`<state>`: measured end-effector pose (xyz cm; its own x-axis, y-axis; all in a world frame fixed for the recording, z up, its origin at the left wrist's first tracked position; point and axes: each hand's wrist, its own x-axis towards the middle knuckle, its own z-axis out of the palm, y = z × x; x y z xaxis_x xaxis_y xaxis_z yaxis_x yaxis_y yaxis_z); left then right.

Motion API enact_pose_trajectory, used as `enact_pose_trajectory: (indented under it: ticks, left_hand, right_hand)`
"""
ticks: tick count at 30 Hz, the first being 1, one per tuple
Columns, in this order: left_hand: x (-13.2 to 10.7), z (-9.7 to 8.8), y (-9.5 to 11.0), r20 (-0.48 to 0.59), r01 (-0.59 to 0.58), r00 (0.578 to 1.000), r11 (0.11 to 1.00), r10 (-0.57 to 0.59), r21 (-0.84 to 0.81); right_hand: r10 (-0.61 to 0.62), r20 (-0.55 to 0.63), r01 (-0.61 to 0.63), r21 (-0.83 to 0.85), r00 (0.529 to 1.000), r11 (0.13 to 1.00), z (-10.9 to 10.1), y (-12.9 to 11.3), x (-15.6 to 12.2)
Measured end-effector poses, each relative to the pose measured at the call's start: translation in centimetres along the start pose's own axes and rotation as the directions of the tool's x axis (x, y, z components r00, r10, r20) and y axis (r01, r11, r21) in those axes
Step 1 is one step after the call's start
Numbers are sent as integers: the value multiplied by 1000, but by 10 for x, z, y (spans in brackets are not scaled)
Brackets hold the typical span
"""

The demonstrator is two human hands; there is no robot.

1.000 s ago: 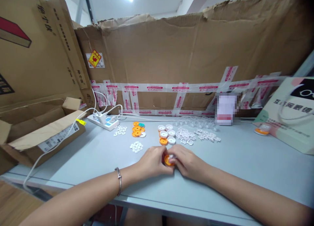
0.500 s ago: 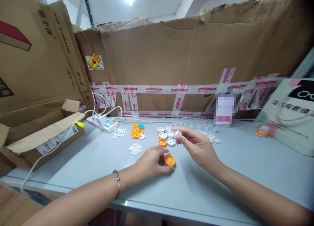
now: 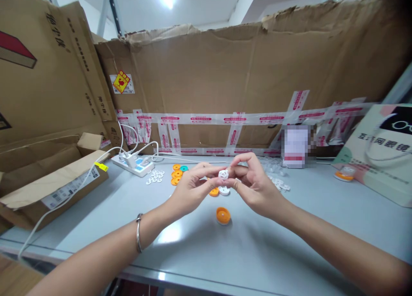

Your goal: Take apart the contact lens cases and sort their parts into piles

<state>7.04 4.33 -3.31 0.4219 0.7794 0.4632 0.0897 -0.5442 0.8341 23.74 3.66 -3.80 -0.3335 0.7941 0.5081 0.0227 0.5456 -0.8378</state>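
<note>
Between both hands, above the table, is a small round white plastic piece (image 3: 223,174) with ribs or gaps on its face. The thumb and fingertips of my left hand (image 3: 192,188) pinch it from the left. From the other side, the thumb and bent fingers of my right hand (image 3: 257,183) close on it too. Below them an orange round cup-shaped part (image 3: 223,215) with a white underside rests on the table, touched by neither hand. Behind the hands, an orange ring part (image 3: 214,192) and a white ring part (image 3: 224,191) are partly hidden.
Left of my hands lie orange discs (image 3: 176,174), a green disc (image 3: 183,168) and small white discs (image 3: 155,176). A power strip (image 3: 137,165) and an open carton (image 3: 64,176) stand further left. White pieces (image 3: 280,184), a phone-like object (image 3: 294,146) and a printed box (image 3: 375,158) are to the right.
My left hand has let go of the orange part and risen to the white piece. My right hand has brought that piece left and toward me, away from the white ring parts.
</note>
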Motion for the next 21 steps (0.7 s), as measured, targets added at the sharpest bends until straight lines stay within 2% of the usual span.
enact_pose_trajectory:
  ticks: [3,5,9,14,17,21]
  left_hand:
    - [3,1,-3,-31,5,999,997,-7,-76]
    - [4,1,-5,-33,-21,999,997,19,-70]
    - [2,1,-2,-45,-138,989,989,141,58]
    - [-1,1,0,-106,-178,974,964,202,198]
    - [-2,1,-4,-112,-258,947,921,301,293]
    - [-2,2,-10,-66,-377,888,802,456,463]
  right_hand:
    - [52,-25,-52,-14,998,999,-3,0,1]
    - [91,-35,-92,-43,995,995,-5,2,0]
    - [129,-76,-134,-70,989,988,-6,3,-2]
    - [170,-87,-173,-23,982,985,-4,-2,-5]
    - [199,-104,-200,-1,974,980,-2,-8,-7]
    - [218,-107,-214,48,970,976,-2,-8,-7]
